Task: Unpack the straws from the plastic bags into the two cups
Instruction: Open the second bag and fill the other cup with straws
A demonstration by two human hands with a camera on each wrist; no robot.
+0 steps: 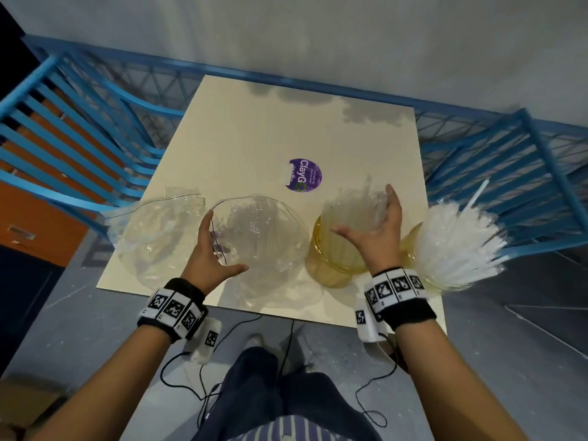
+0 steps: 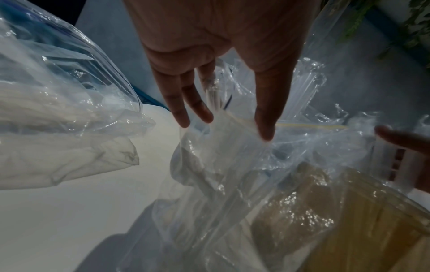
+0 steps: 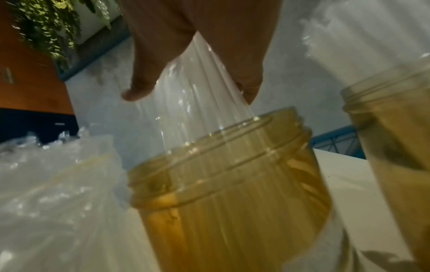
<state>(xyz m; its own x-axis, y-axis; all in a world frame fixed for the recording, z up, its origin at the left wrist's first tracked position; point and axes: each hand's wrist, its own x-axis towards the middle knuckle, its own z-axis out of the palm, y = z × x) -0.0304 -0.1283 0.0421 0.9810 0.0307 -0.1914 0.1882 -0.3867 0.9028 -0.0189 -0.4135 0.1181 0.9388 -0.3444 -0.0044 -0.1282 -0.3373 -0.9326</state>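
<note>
While you stand at the cream table, with blue railings around its far sides, two clear plastic bags lie crumpled on its near left part. The bag further left sits by the table's left edge; the nearer bag lies just beside it, toward the middle, and reaches the amber cup. A round purple sticker is stuck on the tabletop beyond the cups.

Your two amber cups stand side by side at the near right of the table. The right-hand cup is packed with white straws that fan out above its rim. The left-hand cup holds a bundle of clear straws that stands up well above its threaded mouth.

Your right hand is at that clear bundle: from the right wrist view the thumb and fingers curve around the straws just above the cup's rim, so it grips them. Your left hand is spread over the nearer bag, fingers straight and apart, thumb out to the side, holding nothing; the fingertips are at the bag's crinkled film, though whether they press on it I cannot tell.
</note>
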